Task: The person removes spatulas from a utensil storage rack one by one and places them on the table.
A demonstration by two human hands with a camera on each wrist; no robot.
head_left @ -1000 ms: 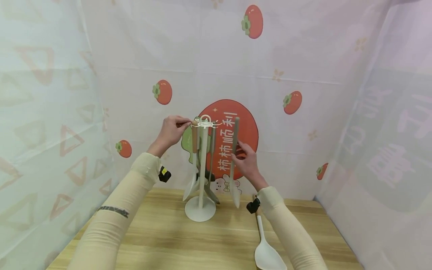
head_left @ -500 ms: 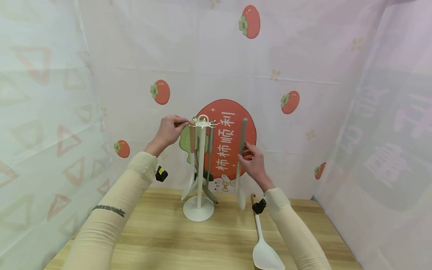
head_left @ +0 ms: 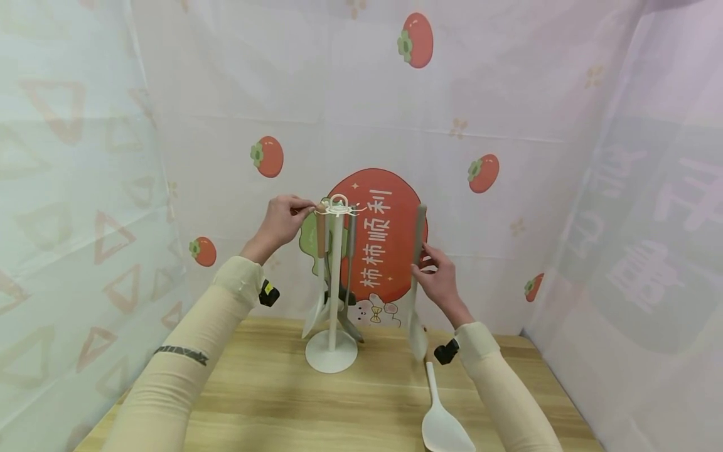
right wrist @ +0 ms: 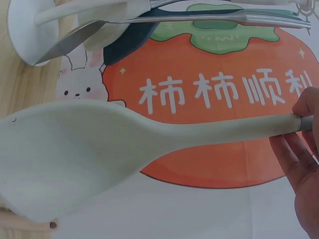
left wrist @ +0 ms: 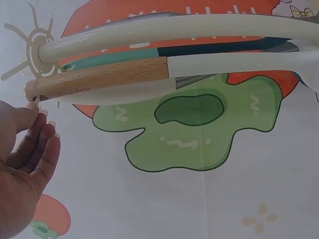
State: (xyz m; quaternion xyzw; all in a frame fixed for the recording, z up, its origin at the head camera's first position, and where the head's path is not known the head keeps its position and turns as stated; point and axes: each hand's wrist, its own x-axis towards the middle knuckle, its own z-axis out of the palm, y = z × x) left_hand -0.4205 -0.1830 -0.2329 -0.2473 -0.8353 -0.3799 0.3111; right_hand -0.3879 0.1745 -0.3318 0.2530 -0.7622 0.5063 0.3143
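Note:
My left hand [head_left: 280, 221] pinches at the top end of a wooden-handled white utensil [left wrist: 119, 74], which hangs on a white utensil rack [head_left: 336, 282]. Whether the fingertips also hold the rack's hook there is hard to tell. My right hand [head_left: 440, 276] grips a spatula [right wrist: 75, 149] by its grey handle, thumb and fingers on the handle's lower part. This spatula has a broad pale head, points downward, and is off the rack, to its right. In the right wrist view its head fills the left side and the handle's end is hidden by the hand.
Several other utensils hang on the rack, among them a grey metal one [head_left: 350, 329]. A white spatula with a wooden handle [head_left: 443, 430] lies on the wooden table [head_left: 271, 389] at the front right. Printed cloth walls [head_left: 361, 75] stand behind and on both sides.
My right hand has carried the grey-handled spatula rightward and slightly down, away from the rack. My left hand stays at the wooden handle's end.

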